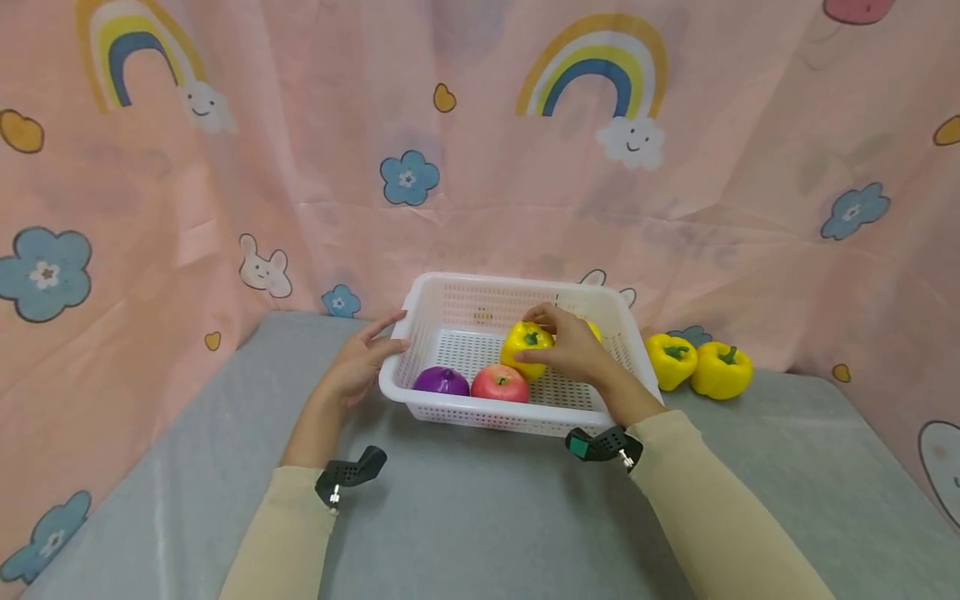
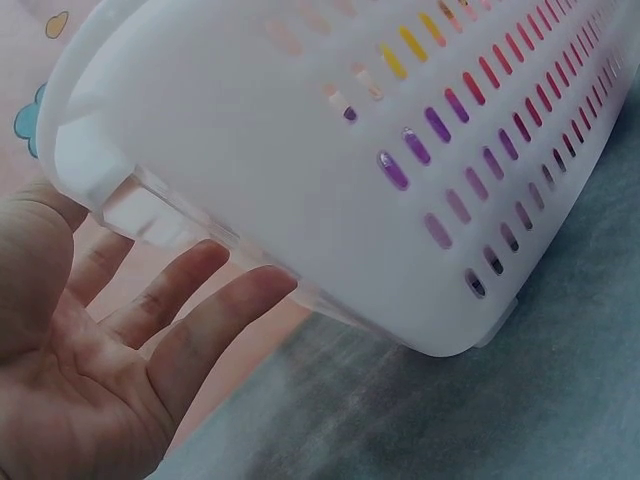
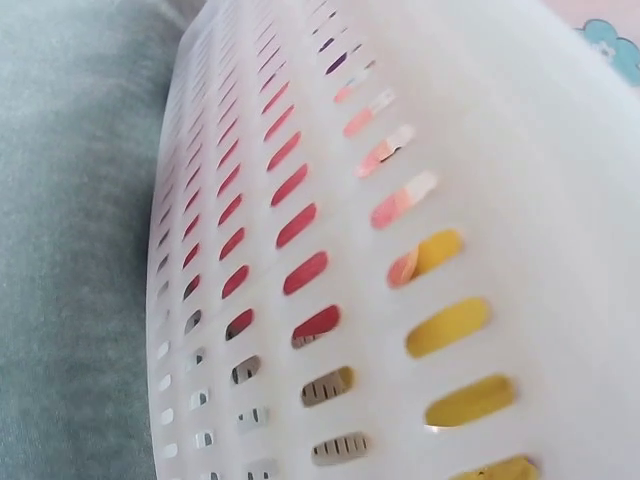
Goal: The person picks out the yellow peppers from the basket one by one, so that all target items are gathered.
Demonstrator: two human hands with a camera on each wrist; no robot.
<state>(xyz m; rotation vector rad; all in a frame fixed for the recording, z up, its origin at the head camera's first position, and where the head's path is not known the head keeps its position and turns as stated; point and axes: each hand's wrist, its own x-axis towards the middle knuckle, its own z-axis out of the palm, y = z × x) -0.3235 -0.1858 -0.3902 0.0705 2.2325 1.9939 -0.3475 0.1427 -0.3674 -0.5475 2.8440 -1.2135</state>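
Note:
A white plastic basket with slotted walls stands on the grey table. Inside, my right hand pinches a yellow bell pepper between thumb and fingers, stem upward. Just in front of it lies a red apple, with a purple onion-like vegetable to its left. Part of another yellow thing shows behind the right hand. My left hand touches the basket's left end; in the left wrist view its loosely extended fingers lie against the outside below the rim.
Two more yellow bell peppers sit side by side on the table, right of the basket. A pink patterned cloth hangs right behind the basket and along both sides of the table. Black straps with small devices circle both wrists.

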